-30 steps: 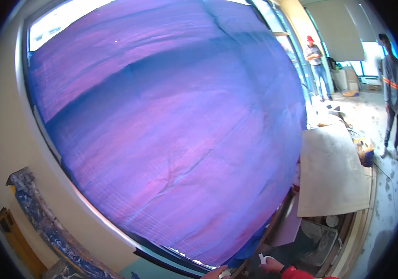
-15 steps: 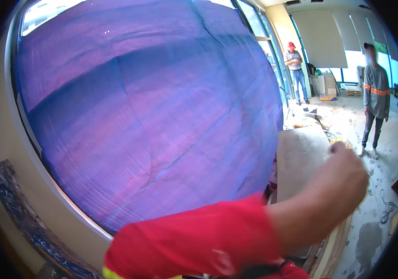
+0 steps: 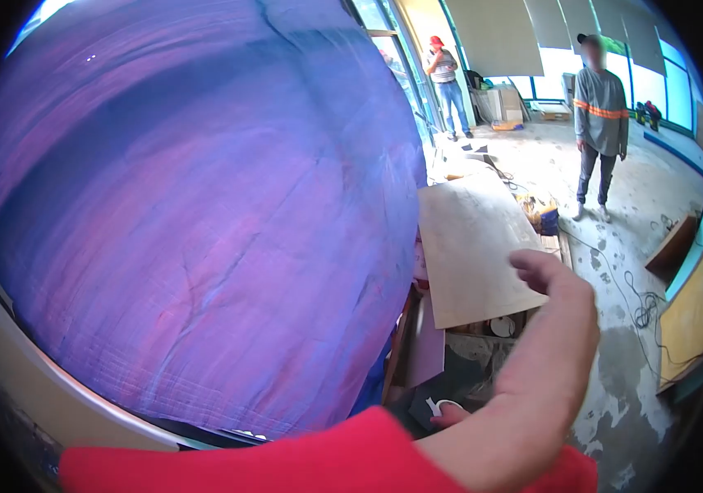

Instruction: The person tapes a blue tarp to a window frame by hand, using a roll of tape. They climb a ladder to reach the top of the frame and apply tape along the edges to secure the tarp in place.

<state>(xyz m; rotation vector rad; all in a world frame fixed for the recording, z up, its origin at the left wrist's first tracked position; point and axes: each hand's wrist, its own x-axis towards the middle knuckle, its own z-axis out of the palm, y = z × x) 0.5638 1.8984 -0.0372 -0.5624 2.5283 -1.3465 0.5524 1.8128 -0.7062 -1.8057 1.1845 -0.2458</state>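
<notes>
My left hand [image 3: 555, 273] reaches out over the right side of a pale flat board [image 3: 479, 246], its fingers loosely bent and apart, with nothing visible in them. The bare left forearm crosses the lower right of the view. Below it, partly hidden by that forearm, my right hand [image 3: 448, 416] holds a white ring-shaped roll [image 3: 451, 404], which looks like tape. A large creased blue-purple sheet [image 3: 204, 222] covers the left and middle of the view, left of both hands.
A person in a grey long-sleeved top [image 3: 602, 107] stands at the upper right. Another person in a red hat [image 3: 446, 82] stands near the windows. A cable [image 3: 643, 308] lies on the stained floor [image 3: 606, 361]. A brown panel [image 3: 672, 246] is at the right.
The view has shifted right and down. My left hand now appears lower and over the board, its fingers looser. My right hand and the white roll have come into view.
</notes>
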